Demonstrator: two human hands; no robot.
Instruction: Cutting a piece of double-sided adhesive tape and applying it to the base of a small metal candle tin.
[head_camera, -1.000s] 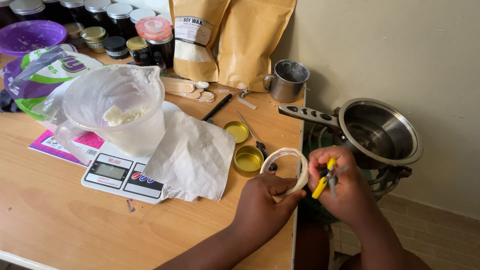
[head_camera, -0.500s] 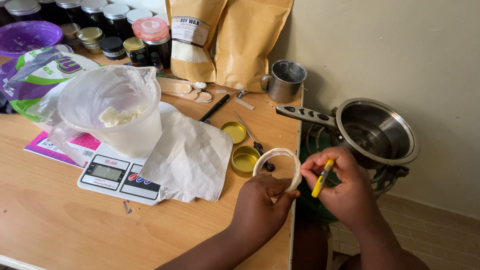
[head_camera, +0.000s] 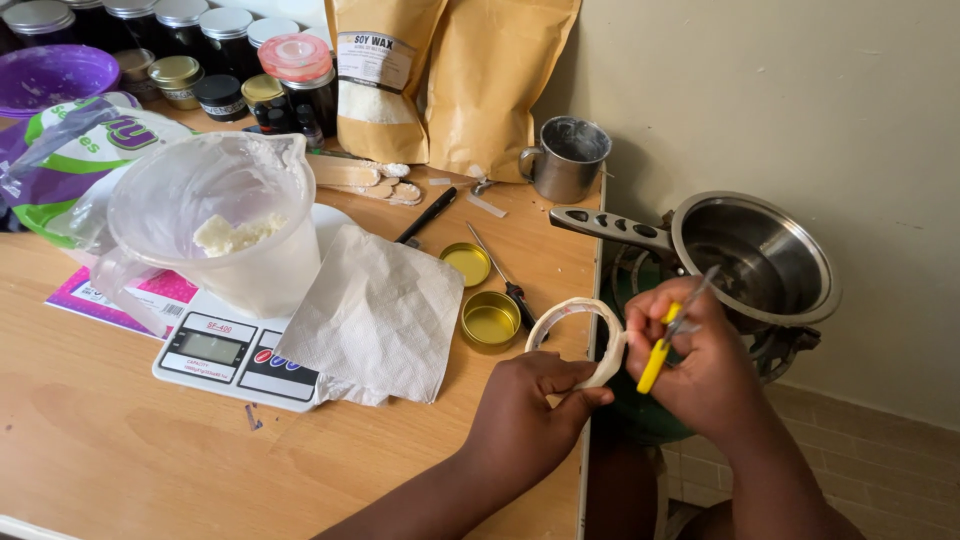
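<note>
The right hand (head_camera: 700, 365) has drawn closer to the tape roll (head_camera: 580, 335) — gripping yellow-handled scissors (head_camera: 665, 345). The left hand (head_camera: 530, 410) pinches the roll at its 5 o'clock edge, over the desk (head_camera: 120, 450).

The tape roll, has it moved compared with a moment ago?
Yes. The tape roll has drifted slightly away from the small gold tin, toward the table edge.
</note>
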